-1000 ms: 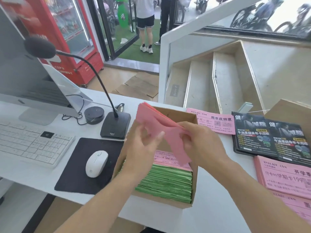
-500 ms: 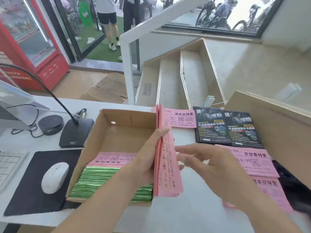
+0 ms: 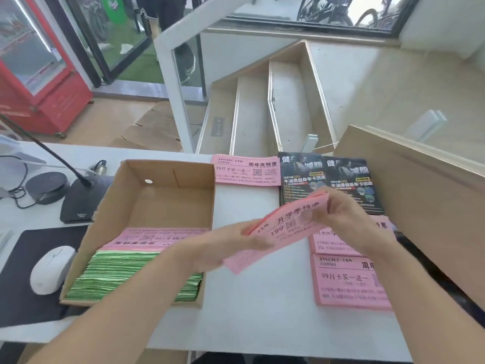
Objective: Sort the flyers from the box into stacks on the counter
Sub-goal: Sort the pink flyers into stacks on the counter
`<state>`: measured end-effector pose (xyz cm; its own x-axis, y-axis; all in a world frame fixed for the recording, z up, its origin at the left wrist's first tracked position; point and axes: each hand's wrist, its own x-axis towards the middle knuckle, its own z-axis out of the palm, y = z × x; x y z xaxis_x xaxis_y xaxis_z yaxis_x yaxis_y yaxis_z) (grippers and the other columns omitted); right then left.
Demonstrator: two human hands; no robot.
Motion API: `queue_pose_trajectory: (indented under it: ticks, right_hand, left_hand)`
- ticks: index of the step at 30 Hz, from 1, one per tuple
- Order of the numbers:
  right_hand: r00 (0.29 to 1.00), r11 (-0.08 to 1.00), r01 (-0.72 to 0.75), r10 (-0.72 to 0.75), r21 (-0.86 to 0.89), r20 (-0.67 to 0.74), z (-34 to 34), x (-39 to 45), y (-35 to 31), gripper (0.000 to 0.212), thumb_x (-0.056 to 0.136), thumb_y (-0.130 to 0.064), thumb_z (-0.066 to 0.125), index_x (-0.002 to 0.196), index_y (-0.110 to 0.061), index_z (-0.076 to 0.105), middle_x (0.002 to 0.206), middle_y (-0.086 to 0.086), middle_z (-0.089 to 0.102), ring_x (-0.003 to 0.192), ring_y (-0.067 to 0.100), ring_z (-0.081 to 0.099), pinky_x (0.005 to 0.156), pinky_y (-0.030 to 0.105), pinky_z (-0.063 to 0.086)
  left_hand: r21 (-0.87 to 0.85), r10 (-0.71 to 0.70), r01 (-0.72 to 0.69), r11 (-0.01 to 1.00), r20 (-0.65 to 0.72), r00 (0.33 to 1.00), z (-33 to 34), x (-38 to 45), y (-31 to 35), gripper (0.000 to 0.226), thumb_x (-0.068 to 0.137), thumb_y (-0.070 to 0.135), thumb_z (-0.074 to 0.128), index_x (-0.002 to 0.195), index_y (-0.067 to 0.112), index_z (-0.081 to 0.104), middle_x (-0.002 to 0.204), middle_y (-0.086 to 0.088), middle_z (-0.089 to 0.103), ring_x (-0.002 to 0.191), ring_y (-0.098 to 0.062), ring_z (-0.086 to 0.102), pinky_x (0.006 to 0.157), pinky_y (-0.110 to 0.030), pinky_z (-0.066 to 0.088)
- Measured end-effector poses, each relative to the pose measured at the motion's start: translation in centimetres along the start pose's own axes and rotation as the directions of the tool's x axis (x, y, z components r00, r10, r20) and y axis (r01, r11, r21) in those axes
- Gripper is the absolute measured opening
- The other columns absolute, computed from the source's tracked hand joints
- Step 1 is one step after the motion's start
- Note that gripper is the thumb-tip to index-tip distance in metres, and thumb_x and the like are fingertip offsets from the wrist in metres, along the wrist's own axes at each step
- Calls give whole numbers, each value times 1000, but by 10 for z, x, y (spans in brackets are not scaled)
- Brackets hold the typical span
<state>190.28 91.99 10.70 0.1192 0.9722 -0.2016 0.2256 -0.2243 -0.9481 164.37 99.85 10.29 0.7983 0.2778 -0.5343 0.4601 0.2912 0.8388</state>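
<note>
A smooth white worktop [image 3: 249,324] fills my view, pale stairs behind it. Both hands grip a thin sheaf of pink paper flyers [image 3: 283,229] between them, slanted above the worktop: my left hand [image 3: 231,248] pinches its lower end, my right hand [image 3: 338,214] its upper end, fingers curled round the edge. Just left sits the open brown cardboard box [image 3: 168,195], holding ragged-edged green flyers [image 3: 126,274] under pink ones. Flat pink stacks [image 3: 349,282] and glossy black flyers [image 3: 325,179] lie to the right.
</note>
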Motion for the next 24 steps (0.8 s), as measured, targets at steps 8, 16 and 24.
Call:
queue_pose_trajectory:
  ticks: [8,16,24]
  right_hand:
    - [984,984,-22,-9,-176,-177,10,2,59,18,82,-6,83,84,-17,69,82,-9,75,72,6,66,68,19,50]
    - [985,945,-68,13,-319,-172,26,-1,90,29,80,-6,84,93,-29,71,93,-13,74,80,-8,63,72,9,42]
    - [980,964,-89,41,-249,-193,25,3,77,27,94,-17,72,107,-40,64,96,-17,74,87,-4,67,71,23,53]
  left_hand:
    - [830,341,215,515,-428,837,-13,38,-16,42,98,12,46,126,38,64,108,-1,70,100,-28,62,80,-38,52]
    - [892,214,377,249,-430,877,-4,58,-34,51,96,17,54,145,31,46,128,2,63,116,-25,62,85,-34,48]
    - [827,281,413,383,-530,800,-3,63,-23,46,84,8,51,127,24,52,103,-5,66,93,-32,63,72,-35,45]
